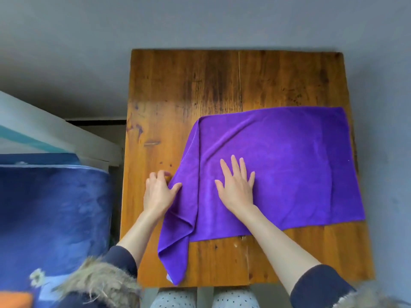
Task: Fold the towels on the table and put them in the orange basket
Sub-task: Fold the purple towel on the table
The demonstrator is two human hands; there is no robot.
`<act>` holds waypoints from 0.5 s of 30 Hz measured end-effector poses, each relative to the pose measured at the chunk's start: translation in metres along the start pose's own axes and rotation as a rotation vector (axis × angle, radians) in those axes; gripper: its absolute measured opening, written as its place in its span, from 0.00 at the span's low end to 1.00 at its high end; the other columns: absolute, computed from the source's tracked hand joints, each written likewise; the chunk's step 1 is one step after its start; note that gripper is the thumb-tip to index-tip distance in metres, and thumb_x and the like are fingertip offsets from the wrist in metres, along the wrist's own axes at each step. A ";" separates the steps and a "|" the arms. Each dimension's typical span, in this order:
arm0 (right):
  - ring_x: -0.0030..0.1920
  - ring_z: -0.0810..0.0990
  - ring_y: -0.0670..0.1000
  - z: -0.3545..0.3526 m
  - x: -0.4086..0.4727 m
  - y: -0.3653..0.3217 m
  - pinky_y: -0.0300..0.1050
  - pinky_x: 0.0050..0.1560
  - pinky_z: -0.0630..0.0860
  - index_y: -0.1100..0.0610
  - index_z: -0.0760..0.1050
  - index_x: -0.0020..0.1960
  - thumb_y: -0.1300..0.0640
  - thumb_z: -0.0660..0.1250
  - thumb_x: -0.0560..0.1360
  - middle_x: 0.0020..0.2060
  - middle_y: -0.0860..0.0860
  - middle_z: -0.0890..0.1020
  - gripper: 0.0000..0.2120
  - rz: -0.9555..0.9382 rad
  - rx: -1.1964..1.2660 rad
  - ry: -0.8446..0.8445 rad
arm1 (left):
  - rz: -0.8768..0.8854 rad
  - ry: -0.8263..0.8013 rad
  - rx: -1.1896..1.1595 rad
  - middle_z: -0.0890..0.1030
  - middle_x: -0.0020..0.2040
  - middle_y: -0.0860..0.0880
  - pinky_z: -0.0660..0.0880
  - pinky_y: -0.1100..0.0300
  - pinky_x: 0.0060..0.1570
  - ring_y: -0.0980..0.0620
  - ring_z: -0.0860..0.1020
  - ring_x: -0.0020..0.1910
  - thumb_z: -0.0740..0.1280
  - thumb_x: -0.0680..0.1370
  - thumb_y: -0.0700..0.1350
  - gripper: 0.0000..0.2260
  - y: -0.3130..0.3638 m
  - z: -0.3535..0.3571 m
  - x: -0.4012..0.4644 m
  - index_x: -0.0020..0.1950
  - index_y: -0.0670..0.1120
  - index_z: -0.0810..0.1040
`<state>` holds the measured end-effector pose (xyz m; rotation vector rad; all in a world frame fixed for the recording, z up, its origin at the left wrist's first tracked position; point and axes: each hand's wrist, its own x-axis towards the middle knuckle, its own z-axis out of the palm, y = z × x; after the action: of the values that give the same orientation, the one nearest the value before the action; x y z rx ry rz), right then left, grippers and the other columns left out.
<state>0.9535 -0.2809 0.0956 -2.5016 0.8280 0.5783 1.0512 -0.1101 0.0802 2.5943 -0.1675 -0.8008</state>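
A purple towel [289,156] lies spread on the wooden table [200,85], its left part bunched into a loose fold that trails to the table's near edge. My right hand [236,185] presses flat on the towel with fingers spread. At the towel's left edge, my left hand [158,190] pinches the cloth, thumb on top and fingers curled at the cloth's outer side. A patch of orange [15,298], possibly the basket, shows at the bottom left corner.
A bed with a blue blanket [51,207] and white frame [66,134] stands close to the table's left side. A grey wall [200,23] rises behind the table. Bare wood shows across the table's far half and along the near edge.
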 end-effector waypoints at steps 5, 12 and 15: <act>0.74 0.33 0.59 0.024 -0.002 -0.027 0.72 0.67 0.50 0.45 0.38 0.76 0.43 0.64 0.75 0.74 0.51 0.33 0.42 0.084 -0.076 -0.165 | 0.037 -0.117 -0.011 0.77 0.49 0.43 0.69 0.53 0.50 0.41 0.75 0.53 0.68 0.75 0.49 0.09 -0.023 -0.006 0.001 0.48 0.44 0.77; 0.74 0.32 0.60 0.024 0.000 -0.031 0.71 0.67 0.53 0.46 0.33 0.75 0.40 0.65 0.73 0.73 0.52 0.30 0.46 0.117 -0.154 -0.212 | 0.057 0.006 -0.186 0.82 0.48 0.45 0.67 0.60 0.46 0.45 0.78 0.51 0.66 0.77 0.46 0.07 -0.037 -0.065 0.036 0.49 0.44 0.80; 0.73 0.31 0.60 0.022 0.001 -0.032 0.71 0.67 0.52 0.46 0.33 0.75 0.41 0.65 0.73 0.73 0.52 0.29 0.47 0.130 -0.157 -0.226 | 0.021 0.144 -0.203 0.82 0.50 0.44 0.69 0.58 0.50 0.44 0.77 0.53 0.65 0.77 0.45 0.08 -0.041 -0.099 0.070 0.51 0.44 0.81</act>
<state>0.9696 -0.2466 0.0861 -2.4714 0.8916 0.9850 1.1642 -0.0545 0.1010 2.4426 -0.0666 -0.5883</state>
